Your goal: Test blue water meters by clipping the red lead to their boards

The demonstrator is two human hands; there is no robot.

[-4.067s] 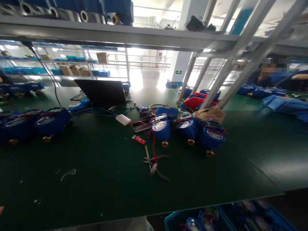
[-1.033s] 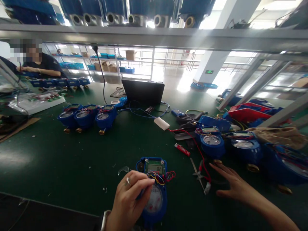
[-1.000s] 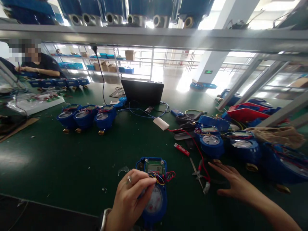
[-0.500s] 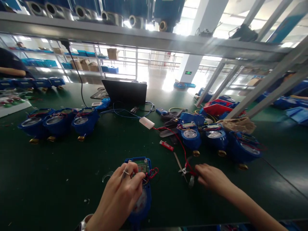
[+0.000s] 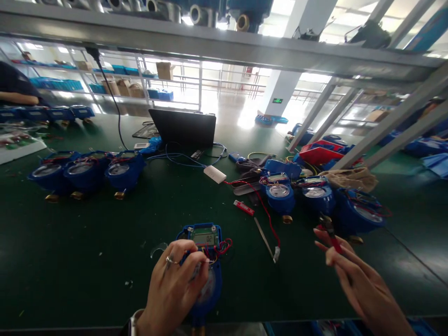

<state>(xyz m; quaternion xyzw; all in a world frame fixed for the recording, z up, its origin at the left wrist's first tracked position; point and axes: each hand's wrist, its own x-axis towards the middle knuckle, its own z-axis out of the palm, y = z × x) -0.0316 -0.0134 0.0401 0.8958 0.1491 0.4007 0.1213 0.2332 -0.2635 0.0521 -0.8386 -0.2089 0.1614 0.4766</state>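
The left hand seems to pinch thin coloured wires on the blue plastic meter beneath it; the right hand grips red-handled metal pliers. A slipping pinch could get the wrong strand nicked.

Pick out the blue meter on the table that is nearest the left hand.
The front meter, partly covered by the left hand; the other meters stand farther back, clear of that hand.
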